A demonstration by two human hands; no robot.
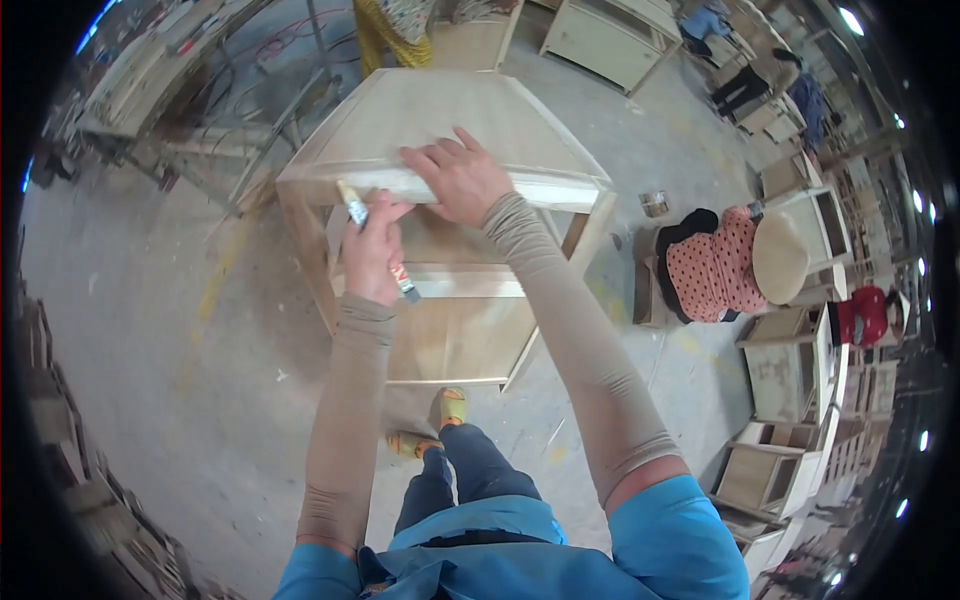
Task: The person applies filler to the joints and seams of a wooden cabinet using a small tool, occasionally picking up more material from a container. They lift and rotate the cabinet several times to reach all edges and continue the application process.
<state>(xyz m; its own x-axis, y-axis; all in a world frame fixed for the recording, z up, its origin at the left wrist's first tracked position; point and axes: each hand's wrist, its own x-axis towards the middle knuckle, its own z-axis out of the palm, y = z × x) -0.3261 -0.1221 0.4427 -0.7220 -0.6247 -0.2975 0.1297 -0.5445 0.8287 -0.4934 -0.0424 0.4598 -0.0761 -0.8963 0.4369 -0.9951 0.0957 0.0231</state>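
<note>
My left hand is closed around what looks like a paintbrush. Its pale yellowish tip sticks out above my fingers at the cabinet's front edge, and a dark grey end shows below my palm. My right hand lies on the front edge of the unfinished wooden cabinet, fingers spread over the top and nothing seen in its grasp. Whitish patches mark that edge rail. Beneath both hands is an open bay, with a wooden panel lower down.
My feet stand close to the cabinet's base. On the right, a person in a dotted top sits near a can. More wooden cabinets line the right side. A metal-framed workbench stands left, and another person is beyond the cabinet.
</note>
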